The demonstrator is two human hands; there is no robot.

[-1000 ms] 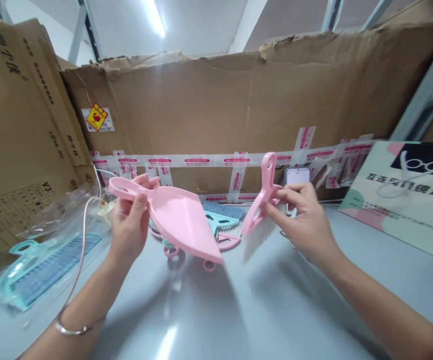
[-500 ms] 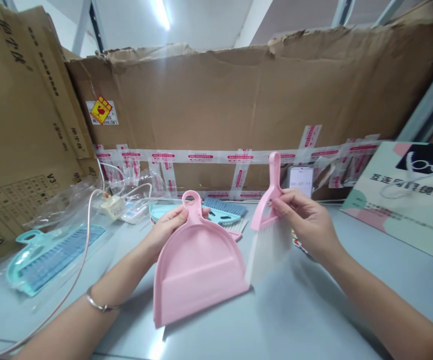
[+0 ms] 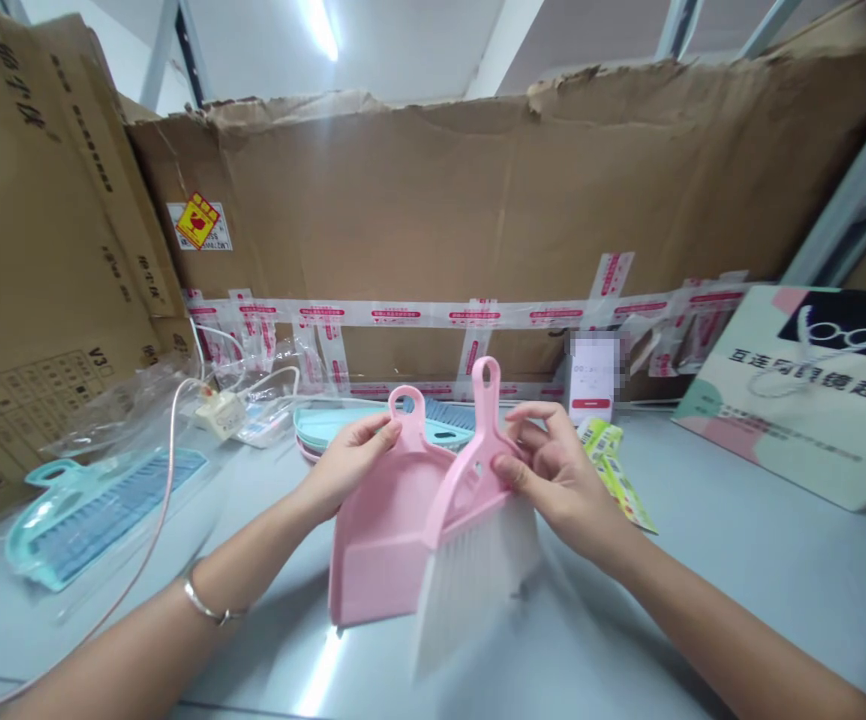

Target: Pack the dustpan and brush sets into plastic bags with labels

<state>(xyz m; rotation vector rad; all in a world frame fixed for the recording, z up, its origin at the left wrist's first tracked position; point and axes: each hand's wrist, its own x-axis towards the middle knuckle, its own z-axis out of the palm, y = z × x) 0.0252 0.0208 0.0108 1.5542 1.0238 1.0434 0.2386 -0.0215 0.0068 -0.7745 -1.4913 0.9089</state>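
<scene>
A pink dustpan [image 3: 373, 575] stands upright above the table, its ring handle pinched at the left side by my left hand [image 3: 354, 460]. In front of its right half is a pink hand brush [image 3: 478, 470] with white bristles pointing down. My right hand [image 3: 557, 475] grips the brush by the right side of its head, thumb in front and fingers mostly behind. The brush covers part of the dustpan's pan. Behind the dustpan lies a light-blue dustpan [image 3: 320, 425] with a blue-bristled brush [image 3: 444, 418], both partly hidden.
At left, a blue dustpan and brush set [image 3: 103, 515] lies in clear plastic beside a white cable [image 3: 173, 480] and adapter [image 3: 221, 412]. A phone [image 3: 592, 375] leans at the back near a green packet [image 3: 617, 475]. A printed box [image 3: 800, 400] stands right. Cardboard [image 3: 403, 220] walls the back.
The brush has moved left and down, from beside the dustpan to in front of its right half. The dustpan has shifted slightly right. The green packet now shows beside my right hand.
</scene>
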